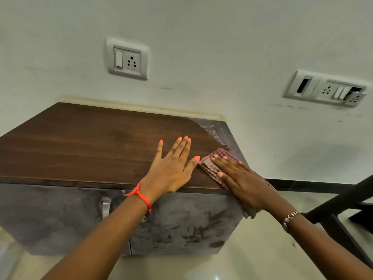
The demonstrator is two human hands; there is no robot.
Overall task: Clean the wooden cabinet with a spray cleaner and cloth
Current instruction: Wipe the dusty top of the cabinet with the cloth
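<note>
right hand (240, 178) flat – cloth (212, 164) under fingers | left hand (171, 168) flat on cabinet (80, 146)

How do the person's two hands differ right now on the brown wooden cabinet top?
The left hand lies flat on the bare brown wooden cabinet top; the right hand presses on a folded red-checked cloth. The left wrist wears a red thread band; the right wears a silver beaded bracelet. Both hands are open, fingers straight, resting near the top's front right edge.

Left hand (171, 168), right hand (242, 179): flat.
</note>
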